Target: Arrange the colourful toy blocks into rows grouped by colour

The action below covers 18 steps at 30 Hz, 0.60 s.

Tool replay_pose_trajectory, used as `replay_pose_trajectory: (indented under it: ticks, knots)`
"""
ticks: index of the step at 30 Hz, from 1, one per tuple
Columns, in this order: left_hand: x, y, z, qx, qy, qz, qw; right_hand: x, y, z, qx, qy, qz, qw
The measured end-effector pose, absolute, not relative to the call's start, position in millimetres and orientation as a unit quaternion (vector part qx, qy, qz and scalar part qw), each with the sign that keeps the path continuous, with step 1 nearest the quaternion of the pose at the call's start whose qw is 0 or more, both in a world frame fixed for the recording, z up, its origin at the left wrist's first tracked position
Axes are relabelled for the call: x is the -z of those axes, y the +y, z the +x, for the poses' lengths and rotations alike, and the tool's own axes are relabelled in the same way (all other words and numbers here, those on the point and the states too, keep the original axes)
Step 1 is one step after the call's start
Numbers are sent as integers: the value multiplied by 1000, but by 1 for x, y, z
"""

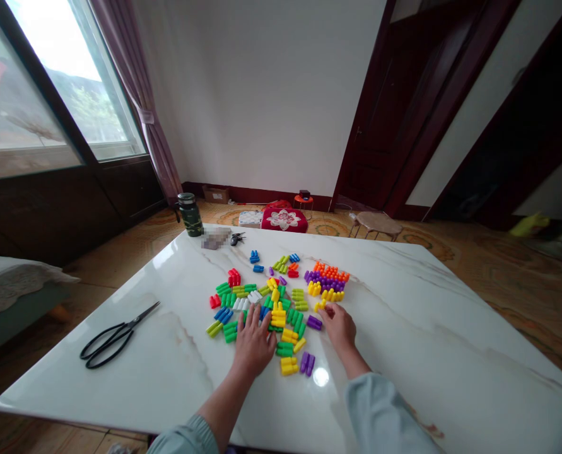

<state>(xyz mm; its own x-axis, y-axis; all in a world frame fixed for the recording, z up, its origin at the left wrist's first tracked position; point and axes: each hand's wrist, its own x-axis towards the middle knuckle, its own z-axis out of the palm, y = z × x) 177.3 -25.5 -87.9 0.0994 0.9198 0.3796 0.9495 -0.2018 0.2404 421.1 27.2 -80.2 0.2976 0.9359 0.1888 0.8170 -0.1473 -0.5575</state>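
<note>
My left hand [252,340] lies with its fingers spread over the loose heap of toy blocks, touching white, blue and green ones. My right hand [338,323] is closed at the fingertips on a small yellow block [319,306], just in front of the sorted rows. Those rows are made of orange blocks [332,272], purple blocks [325,282] and yellow blocks [332,294] standing close together. A purple block [314,323] lies beside my right hand. Nearer to me are another purple block [308,364] and a yellow block [289,366]. My left palm hides part of the heap.
Black-handled scissors [120,337] lie at the left of the white marble-patterned table [176,384]. A dark green bottle [190,215] and keys [236,239] are at the far left corner. Beyond the table are a round stool [378,222] and a red cloth-covered item [284,219].
</note>
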Motion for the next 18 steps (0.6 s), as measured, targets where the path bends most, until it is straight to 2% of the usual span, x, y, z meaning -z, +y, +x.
replay_pose_trajectory:
  ticks: [6, 12, 18]
  knots:
    - [85, -27, 177, 222, -633, -741, 32, 74, 35, 414, -89, -584, -769, 245]
    - [84, -28, 177, 223, -633, -741, 34, 89, 33, 419, -63, -668, -678, 301]
    - [85, -27, 177, 220, -632, -742, 35, 95, 37, 423, -81, -681, -658, 311]
